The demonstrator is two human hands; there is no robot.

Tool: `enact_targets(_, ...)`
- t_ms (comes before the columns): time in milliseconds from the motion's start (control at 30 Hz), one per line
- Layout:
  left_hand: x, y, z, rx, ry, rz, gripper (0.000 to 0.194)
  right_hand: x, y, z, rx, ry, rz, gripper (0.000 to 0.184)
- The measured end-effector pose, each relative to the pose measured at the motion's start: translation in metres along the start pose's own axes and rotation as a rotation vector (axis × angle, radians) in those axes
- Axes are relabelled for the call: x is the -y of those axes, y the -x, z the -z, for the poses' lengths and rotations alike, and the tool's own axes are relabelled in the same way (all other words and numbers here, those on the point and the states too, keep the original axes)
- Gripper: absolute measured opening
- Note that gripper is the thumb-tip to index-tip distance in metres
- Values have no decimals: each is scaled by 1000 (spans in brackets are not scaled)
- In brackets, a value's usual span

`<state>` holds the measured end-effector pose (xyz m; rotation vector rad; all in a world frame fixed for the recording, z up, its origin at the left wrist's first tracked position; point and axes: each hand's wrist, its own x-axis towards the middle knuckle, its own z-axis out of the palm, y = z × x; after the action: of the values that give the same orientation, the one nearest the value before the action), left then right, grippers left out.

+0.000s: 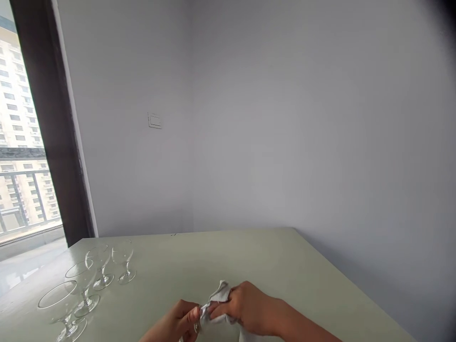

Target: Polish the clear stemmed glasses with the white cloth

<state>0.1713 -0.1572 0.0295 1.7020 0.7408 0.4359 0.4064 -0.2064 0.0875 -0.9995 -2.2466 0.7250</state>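
Observation:
At the bottom middle, near the table's front, my left hand point(181, 319) is closed, thumb and fingers pinching a clear glass point(197, 327). Only a small curved edge of that glass shows; the rest is hidden by the fingers, the cloth and the frame's lower border. My right hand point(249, 306) grips a crumpled white cloth point(221, 293), its fingers pressing the cloth against the glass beside my left fingertips. Part of the cloth hangs below my right wrist.
Several clear stemmed glasses stand upright at the table's left, among them a near one point(59, 304) and a far one point(123, 254). The pale green table point(285, 266) meets grey walls point(285, 118) behind. A dark-framed window point(24, 142) is far left.

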Motion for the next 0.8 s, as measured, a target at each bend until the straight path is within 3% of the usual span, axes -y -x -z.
enact_targets(67, 9, -4, -1, -20, 130, 5, 61, 0, -4, 13, 28, 150, 97, 50)
enact_targets(133, 17, -8, -4, -80, 294, -25, 67, -4, -7, 22, -33, 198, 118, 59)
enact_targets(200, 21, -14, -8, -181, 488, -63, 68, -13, -10, 23, -224, 191, 48, 58)
enact_targets(300, 20, -22, -16, -304, 737, -115, 59, -27, -13, 9, -607, 199, -115, 44)
enact_targets(367, 17, -26, -21, -344, 777, -130, 59, -32, -13, -8, -699, 318, -96, 46)
enact_targets(400, 17, -27, -24, -354, 723, -117, 59, -33, -13, -16, -673, 404, -29, 50)
enact_targets(467, 16, -29, -29, -367, 518, -66, 57, -29, -13, -31, -500, 555, 161, 56)
enact_targets(533, 17, -29, -34, -375, 294, -21, 55, -21, -15, -41, -286, 607, 331, 54)
enact_targets(600, 18, -29, -38, -381, 171, -8, 49, -10, -18, -43, -157, 600, 413, 48)
enact_targets(700, 19, -27, -39, -438, -60, -55, 32, 4, -27, -37, -174, 592, 375, 39)
enact_targets(800, 22, -23, -35, -533, -482, -135, 14, 9, -39, -24, -316, 462, 186, 20)
